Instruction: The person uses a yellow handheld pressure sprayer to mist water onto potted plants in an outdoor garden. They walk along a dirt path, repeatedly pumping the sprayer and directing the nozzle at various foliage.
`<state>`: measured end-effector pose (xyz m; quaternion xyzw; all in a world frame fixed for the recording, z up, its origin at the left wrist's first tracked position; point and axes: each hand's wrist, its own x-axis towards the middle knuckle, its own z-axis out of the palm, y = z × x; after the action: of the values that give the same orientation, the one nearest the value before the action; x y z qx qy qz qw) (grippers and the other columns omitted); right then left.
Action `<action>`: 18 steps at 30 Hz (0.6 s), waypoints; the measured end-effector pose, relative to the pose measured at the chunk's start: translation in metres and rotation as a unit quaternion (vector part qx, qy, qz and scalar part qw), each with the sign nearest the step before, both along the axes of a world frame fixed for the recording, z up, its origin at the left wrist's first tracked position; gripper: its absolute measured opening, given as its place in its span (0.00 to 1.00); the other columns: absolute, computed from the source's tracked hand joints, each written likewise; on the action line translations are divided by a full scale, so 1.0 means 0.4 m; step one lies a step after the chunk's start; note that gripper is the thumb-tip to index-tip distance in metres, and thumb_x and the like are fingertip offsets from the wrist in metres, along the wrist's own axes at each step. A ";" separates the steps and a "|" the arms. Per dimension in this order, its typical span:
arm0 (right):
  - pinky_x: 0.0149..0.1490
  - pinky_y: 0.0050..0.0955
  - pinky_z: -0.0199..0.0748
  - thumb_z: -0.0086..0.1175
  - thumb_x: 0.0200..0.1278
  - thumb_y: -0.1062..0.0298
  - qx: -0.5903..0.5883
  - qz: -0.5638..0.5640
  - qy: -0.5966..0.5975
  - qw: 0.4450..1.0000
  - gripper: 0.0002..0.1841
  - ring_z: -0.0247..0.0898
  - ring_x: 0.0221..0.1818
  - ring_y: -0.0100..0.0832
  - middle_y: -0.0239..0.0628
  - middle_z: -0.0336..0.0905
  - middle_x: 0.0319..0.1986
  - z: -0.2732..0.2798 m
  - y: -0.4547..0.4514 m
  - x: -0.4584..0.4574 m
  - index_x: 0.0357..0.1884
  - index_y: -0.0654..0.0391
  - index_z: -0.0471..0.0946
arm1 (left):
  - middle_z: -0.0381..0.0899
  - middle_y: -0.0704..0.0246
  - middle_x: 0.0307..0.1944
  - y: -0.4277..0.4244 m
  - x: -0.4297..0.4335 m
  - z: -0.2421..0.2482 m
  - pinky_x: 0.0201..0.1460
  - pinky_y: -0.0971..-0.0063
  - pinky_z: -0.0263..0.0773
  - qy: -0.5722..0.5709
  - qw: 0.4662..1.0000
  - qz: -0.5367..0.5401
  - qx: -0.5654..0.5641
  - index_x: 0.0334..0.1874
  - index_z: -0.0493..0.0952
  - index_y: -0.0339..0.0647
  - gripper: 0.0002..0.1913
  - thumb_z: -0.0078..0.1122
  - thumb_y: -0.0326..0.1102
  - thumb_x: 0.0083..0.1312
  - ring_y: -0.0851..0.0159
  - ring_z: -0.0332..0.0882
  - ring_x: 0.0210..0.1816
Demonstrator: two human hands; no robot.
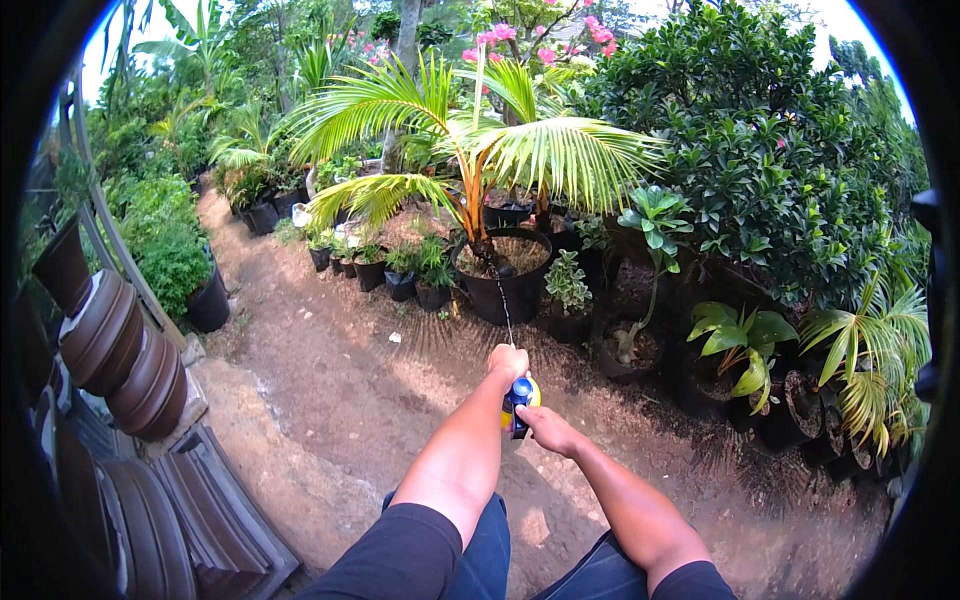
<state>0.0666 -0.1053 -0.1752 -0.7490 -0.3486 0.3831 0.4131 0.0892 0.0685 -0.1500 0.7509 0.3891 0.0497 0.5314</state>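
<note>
Both arms stretch forward, and my hands meet on a blue and yellow hand-held sprayer point(522, 388). My left hand point(510, 361) is curled at its far end; the fingers and what they wrap are mostly hidden. Against the near side, my right hand point(550, 430) holds the sprayer, thumb by the blue part. A thin stream of liquid point(504, 300) runs from beyond my left hand to the base of a potted palm point(471, 184). This palm has orange-yellow stalks and stands in a large black pot point(501, 291). A dark round object point(507, 271) lies on its soil.
Small potted plants point(401, 266) line the bed left of the palm. To the right stand a variegated plant point(568, 281), a thick-stemmed potted plant point(654, 225) and a large bush point(742, 150). Brown stacked pots point(146, 386) edge the dirt path point(322, 397) at left.
</note>
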 end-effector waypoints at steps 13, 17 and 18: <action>0.53 0.32 0.72 0.33 0.83 0.46 0.004 0.009 -0.001 1.000 0.30 0.76 0.49 0.26 0.34 0.86 0.47 -0.022 0.003 0.018 0.49 0.59 0.84 | 0.88 0.60 0.27 0.001 0.001 -0.003 0.49 0.67 0.79 -0.002 1.000 0.000 0.024 0.27 0.85 0.36 0.15 0.56 0.40 0.63 0.61 0.88 0.34; 0.53 0.32 0.72 0.32 0.83 0.45 0.002 0.016 -0.002 1.000 0.31 0.75 0.48 0.26 0.33 0.86 0.47 -0.014 0.005 0.013 0.50 0.58 0.84 | 0.88 0.60 0.27 0.007 0.006 -0.014 0.48 0.67 0.79 0.009 0.999 -0.006 0.030 0.31 0.85 0.34 0.14 0.57 0.39 0.63 0.61 0.88 0.35; 0.53 0.32 0.72 0.32 0.83 0.45 0.000 0.017 -0.002 1.000 0.31 0.75 0.48 0.26 0.33 0.86 0.47 -0.012 0.005 0.012 0.50 0.58 0.84 | 0.88 0.60 0.27 0.008 0.008 -0.019 0.48 0.67 0.79 0.013 1.000 -0.003 0.023 0.31 0.85 0.34 0.14 0.58 0.39 0.63 0.61 0.88 0.35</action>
<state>0.0713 -0.1034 -0.1802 -0.7438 -0.3620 0.3888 0.4057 0.0925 0.0718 -0.1578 0.7647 0.3923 0.0479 0.5089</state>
